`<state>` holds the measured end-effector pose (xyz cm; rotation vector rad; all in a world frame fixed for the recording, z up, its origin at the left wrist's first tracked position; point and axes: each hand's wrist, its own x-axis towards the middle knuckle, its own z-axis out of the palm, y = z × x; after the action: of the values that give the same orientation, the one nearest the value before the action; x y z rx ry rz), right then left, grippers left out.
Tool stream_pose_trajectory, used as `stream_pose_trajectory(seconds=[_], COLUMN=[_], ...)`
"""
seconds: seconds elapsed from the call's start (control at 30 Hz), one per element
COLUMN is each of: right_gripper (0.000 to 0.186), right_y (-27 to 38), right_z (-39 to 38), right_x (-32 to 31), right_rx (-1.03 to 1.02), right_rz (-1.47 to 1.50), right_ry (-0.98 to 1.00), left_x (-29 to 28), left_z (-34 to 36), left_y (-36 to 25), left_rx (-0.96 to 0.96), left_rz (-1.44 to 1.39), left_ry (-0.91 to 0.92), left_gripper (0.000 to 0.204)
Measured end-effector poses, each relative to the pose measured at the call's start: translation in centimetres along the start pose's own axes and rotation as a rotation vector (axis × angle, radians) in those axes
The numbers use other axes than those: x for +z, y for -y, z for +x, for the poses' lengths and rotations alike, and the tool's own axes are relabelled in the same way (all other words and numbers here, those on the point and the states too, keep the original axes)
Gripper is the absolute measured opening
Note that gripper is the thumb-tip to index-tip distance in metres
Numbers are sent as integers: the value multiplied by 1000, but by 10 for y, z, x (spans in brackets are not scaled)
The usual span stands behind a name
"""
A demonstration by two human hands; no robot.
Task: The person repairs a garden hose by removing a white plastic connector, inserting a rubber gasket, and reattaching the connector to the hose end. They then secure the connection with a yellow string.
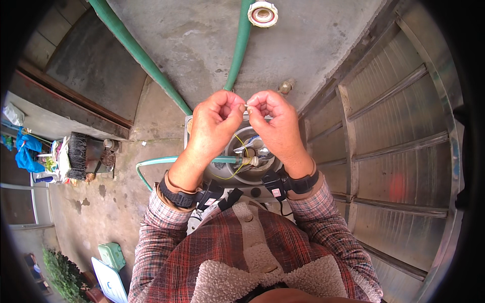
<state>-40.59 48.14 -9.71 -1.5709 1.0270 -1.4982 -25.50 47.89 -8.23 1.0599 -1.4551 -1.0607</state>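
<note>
My left hand (209, 126) and my right hand (279, 125) meet fingertip to fingertip above a round metal basin. Each pinches with thumb and forefinger at a tiny whitish piece (246, 106) between them, too small to name. Below the hands, a thin yellow-green cord (241, 143) loops over the basin (231, 149); whether it reaches my fingers is hidden. A pale green hose (169, 161) enters the basin from the left, ending in a whitish fitting (251, 160). Shiny crumpled items (254, 142) lie inside the basin.
Thick green pipes (132, 50) run along the concrete wall (187, 45), beside a white round pipe end (262, 14). A metal-framed panel wall (399, 166) stands close on the right. Cloths and a blue bag (28, 151) sit at left; a green plant (63, 270) is lower left.
</note>
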Motion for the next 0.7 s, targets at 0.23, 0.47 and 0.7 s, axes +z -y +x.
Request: stream_pose_trajectory(seconds=[0.23,0.47,0.7], right_gripper=[10,13,16], right_y=[-1,6,8], right_z=[5,40,60], right_x=[-5,-23,-35], right_rx=[57,109,122], right_rz=[54,220,339], right_ry=[48,250,176], left_x=[-1,0,10], left_z=[5,32,61], left_y=[-2,-14,-13], left_rx=[-114,-112,90], left_rz=[-168,-249,-90], left_ry=[102,139,-30], left_gripper=[2,5,7])
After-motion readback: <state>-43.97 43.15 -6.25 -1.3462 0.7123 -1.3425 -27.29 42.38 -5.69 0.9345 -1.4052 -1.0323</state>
